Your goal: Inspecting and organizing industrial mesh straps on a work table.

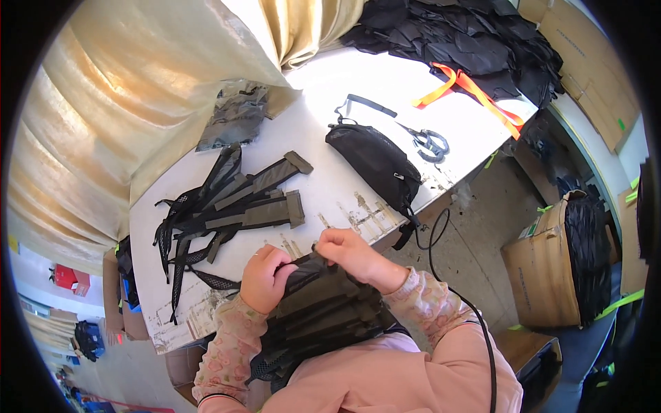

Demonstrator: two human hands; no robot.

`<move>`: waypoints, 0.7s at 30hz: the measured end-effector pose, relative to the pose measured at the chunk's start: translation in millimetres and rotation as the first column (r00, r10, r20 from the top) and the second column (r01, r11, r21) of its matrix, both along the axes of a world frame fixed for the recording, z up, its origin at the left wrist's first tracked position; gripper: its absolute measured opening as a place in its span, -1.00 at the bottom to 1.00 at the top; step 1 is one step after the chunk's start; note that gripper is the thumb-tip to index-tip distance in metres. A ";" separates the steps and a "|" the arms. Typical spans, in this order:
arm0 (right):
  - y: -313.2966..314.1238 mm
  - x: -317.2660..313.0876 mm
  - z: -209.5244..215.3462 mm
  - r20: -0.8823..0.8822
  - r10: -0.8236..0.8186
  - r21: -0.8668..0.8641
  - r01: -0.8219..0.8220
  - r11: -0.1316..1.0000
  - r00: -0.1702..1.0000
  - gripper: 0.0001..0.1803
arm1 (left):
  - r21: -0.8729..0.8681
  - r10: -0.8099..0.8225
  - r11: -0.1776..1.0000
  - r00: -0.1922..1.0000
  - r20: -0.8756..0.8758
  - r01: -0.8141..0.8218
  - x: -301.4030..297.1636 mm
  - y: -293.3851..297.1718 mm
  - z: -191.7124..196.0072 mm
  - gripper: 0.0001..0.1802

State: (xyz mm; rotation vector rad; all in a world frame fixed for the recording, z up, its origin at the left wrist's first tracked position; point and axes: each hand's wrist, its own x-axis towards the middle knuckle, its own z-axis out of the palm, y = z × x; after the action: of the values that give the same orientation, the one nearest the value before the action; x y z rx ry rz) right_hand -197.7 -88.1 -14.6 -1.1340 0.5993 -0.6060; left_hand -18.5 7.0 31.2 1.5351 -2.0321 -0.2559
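My left hand [267, 279] pinches a dark grey-brown fabric strap [301, 267] near the table's front edge. To its right, my right hand [350, 255] has its fingers closed on the same strap, a short way along it. Several more dark strips with black mesh [330, 303] lie bundled across my lap beneath both hands. Beyond my left hand, loose fabric straps [251, 213] with black mesh parts are spread over the white table [310, 196]. The hands cover part of the held strap.
A black zip pouch [372, 162] lies beside scissors [430, 146]. Farther back are a clear plastic packet [237, 113], an orange strap [475, 96] and heaped black fabric [461, 41]. A cardboard box [544, 268] stands on the floor at right; a black cable [475, 310] passes my right arm.
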 end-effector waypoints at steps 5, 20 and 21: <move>19.0 11.8 -11.4 -0.019 0.026 -0.280 -0.030 0.959 0.999 -0.85 | 0.247 0.084 0.969 0.941 -0.327 -0.001 -10.3 3.5 -0.9 -0.87; -3.2 -7.3 8.8 0.196 0.363 -0.012 -0.368 0.930 0.911 -0.83 | 0.180 0.039 0.981 0.847 -0.530 0.068 4.0 5.2 6.2 -0.85; -4.3 -5.9 -3.9 0.223 0.489 0.023 -0.506 0.862 0.843 -0.82 | 0.167 0.037 0.984 0.830 -0.557 0.068 3.5 5.3 7.9 -0.84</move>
State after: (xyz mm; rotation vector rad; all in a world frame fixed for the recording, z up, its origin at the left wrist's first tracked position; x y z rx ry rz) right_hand -203.6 -92.4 -18.4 -1.0763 0.1267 -0.2392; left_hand -15.0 12.4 39.0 1.3369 -1.5791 -0.8186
